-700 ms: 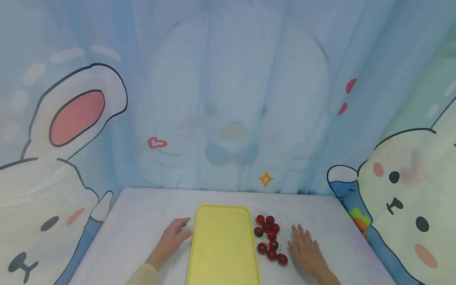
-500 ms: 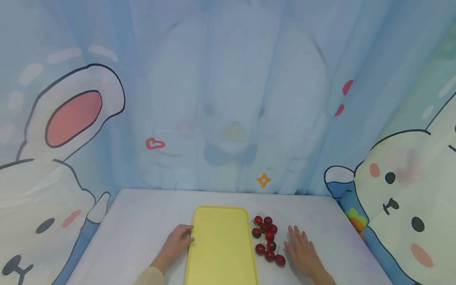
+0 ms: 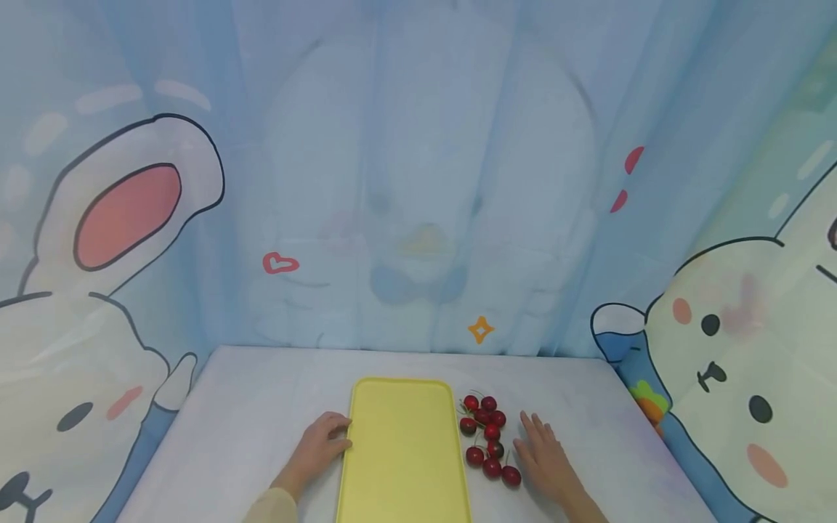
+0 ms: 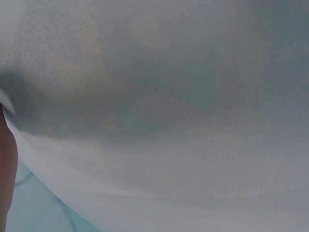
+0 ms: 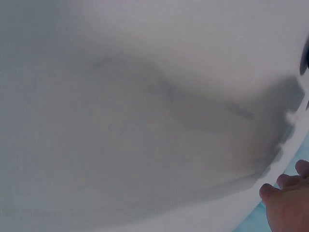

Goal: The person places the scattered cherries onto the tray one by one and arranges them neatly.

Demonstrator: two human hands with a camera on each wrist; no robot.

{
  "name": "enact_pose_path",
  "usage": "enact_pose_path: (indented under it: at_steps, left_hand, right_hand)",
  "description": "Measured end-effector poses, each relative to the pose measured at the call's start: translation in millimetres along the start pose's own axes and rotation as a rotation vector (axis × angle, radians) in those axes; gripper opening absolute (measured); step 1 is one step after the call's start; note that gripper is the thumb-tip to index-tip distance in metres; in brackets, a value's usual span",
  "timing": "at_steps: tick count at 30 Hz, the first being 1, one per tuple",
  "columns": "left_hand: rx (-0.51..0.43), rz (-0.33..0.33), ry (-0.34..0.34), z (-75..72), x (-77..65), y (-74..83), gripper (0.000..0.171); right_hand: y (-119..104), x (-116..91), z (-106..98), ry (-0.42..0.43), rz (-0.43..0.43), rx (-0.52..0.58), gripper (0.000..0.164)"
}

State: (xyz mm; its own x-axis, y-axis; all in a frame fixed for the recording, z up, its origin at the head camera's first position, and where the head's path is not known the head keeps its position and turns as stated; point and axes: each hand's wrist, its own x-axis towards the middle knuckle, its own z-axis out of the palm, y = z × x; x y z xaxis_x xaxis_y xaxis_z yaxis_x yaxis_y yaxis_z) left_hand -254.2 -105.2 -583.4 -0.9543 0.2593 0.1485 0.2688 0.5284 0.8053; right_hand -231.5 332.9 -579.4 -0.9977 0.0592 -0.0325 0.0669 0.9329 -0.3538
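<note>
A yellow rectangular tray (image 3: pixel 404 457) lies flat on the white table, its near end cut off by the head view's lower border. At its left rim is my left hand (image 3: pixel 315 447), thumb and fingertips touching the edge, fingers lightly bent. Several dark red cherries (image 3: pixel 492 433), some with stems, lie in a loose group just right of the tray. My right hand (image 3: pixel 546 457) is beside them on the right, palm down with fingers extended, apart from the fruit. Only a strip of the left hand (image 4: pixel 7 169) shows in its wrist view; the right wrist view catches a few right fingertips (image 5: pixel 285 186).
The white cloth-covered table (image 3: pixel 261 392) reaches back to a pale blue curtain (image 3: pixel 418 181). Printed cartoon rabbits appear on the fabric at left and right. Both wrist views mostly show shaded white cloth.
My left hand has come right to the tray's left rim and now touches it. The right hand stays near the cherries, slightly closer to them. The head view shifts a little.
</note>
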Motion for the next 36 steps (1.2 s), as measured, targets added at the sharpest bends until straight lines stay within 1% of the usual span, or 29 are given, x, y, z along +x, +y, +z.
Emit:
enact_pose_path:
  at_steps: [2,5,7,9,12,16,20,24,29,30,36]
  left_hand:
    - [-0.023,-0.001,-0.006,-0.4,0.1,0.0,0.032]
    - [-0.049,0.016,-0.007,-1.0,0.5,-0.9,0.032]
    - [-0.055,0.034,-0.014,-1.7,1.1,-2.7,0.034]
    - [-0.053,0.051,-0.024,-2.2,1.6,-4.8,0.036]
    - [-0.054,0.06,-0.038,-2.5,1.8,-6.8,0.038]
    - [-0.072,0.041,-0.049,-2.8,1.4,-6.4,0.038]
    - [-0.076,0.033,-0.056,-3.6,0.8,-5.2,0.038]
    - [-0.08,0.043,-0.055,-4.1,0.1,-3.3,0.038]
    - [-0.091,0.052,-0.052,-4.9,-0.1,-2.6,0.037]
    - [-0.087,0.065,-0.05,-5.0,-0.1,-3.1,0.036]
    - [-0.083,0.08,-0.051,-4.3,0.7,-5.4,0.036]
  right_hand:
    - [-1,1,1,0.032,-0.005,0.013,0.064]
    - [-3,5,2,0.098,-0.008,0.044,0.061]
    - [-5,7,3,0.136,0.012,0.083,0.058]
    - [-8,10,3,0.156,0.043,0.123,0.055]
    - [-13,14,3,0.155,0.079,0.193,0.054]
    - [-20,16,6,0.127,0.102,0.259,0.054]
    - [-23,18,9,0.114,0.123,0.264,0.054]
    - [-26,20,8,0.119,0.13,0.266,0.053]
    - [-30,22,6,0.117,0.102,0.286,0.052]
    - [-31,22,7,0.115,0.096,0.288,0.052]
    - [-33,28,8,0.117,0.08,0.287,0.045]
